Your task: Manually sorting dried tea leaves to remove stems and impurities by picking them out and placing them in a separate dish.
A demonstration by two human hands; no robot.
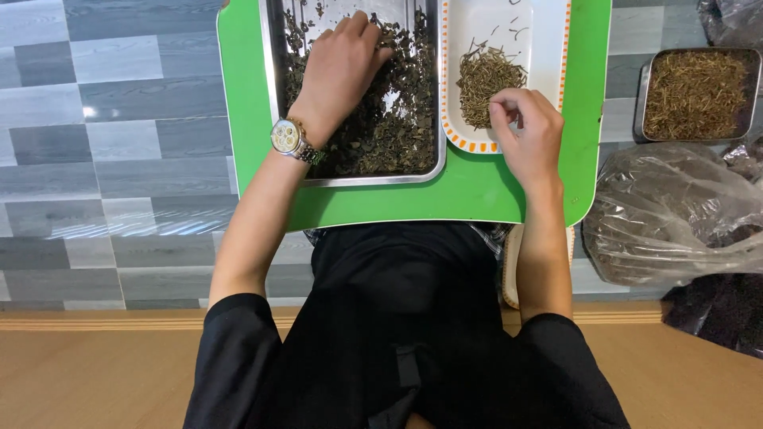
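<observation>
A green table [477,191] carries a steel tray [433,119] full of dark dried leaves [397,119]. My left hand [338,67], with a wristwatch [288,137] on the wrist, lies palm down on those leaves, fingers spread into them. To its right a white plastic tray with an orange dotted rim [548,32] holds a small heap of brownish stems [483,75]. My right hand [528,131] hovers at that tray's near edge, fingertips pinched together; whether a stem is between them is too small to tell.
On the grey tiled floor [119,143] to the right stands a second steel tray [695,95] filled with brownish stems. In front of it lies a large clear plastic bag [675,214] with dark material. More bags sit at the far right edge.
</observation>
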